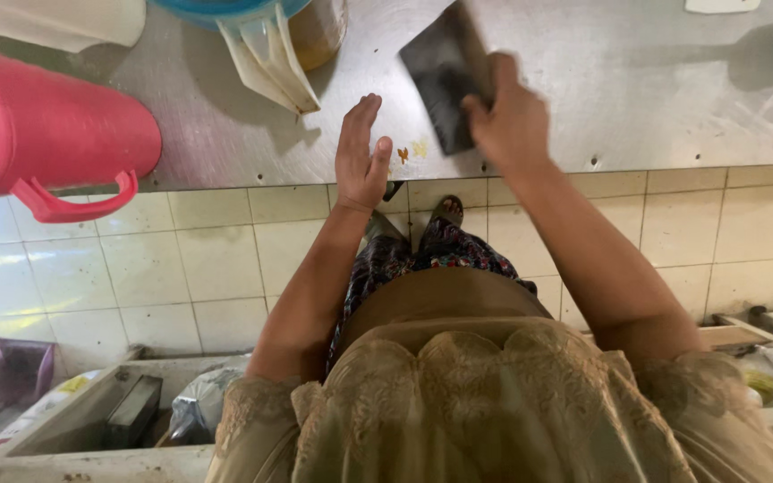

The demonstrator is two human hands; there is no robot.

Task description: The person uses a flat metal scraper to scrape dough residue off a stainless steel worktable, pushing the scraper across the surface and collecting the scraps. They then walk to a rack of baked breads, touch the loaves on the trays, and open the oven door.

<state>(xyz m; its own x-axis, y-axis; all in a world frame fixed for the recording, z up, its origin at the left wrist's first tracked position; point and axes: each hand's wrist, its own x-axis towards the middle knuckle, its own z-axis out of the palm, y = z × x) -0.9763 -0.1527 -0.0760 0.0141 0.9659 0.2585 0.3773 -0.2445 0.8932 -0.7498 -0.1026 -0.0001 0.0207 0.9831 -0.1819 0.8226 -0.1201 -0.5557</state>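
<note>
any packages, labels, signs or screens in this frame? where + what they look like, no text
No signs or screens in view.
Plastic bag: cream, crumpled, hanging over the steel counter at top centre.
Jar: amber, partly cut off at the top edge, beside the bag.
Pink jug: far left on the counter, lying sideways; not a package, no label visible.
Bagged items: greyish plastic, lower left on the floor, blurred.
Right hand holds a dark flat scraper; no label.

Dark grey flat rectangular scraper blade point(445, 85), thin and matte, slightly motion-blurred. Tilted diagonally, near edge down on the steel tabletop point(655, 98) close to its front edge, far corner raised. Gripped along its right side. Small yellow-orange food scraps point(411, 151) lie on the steel just left of its lower edge.
</note>
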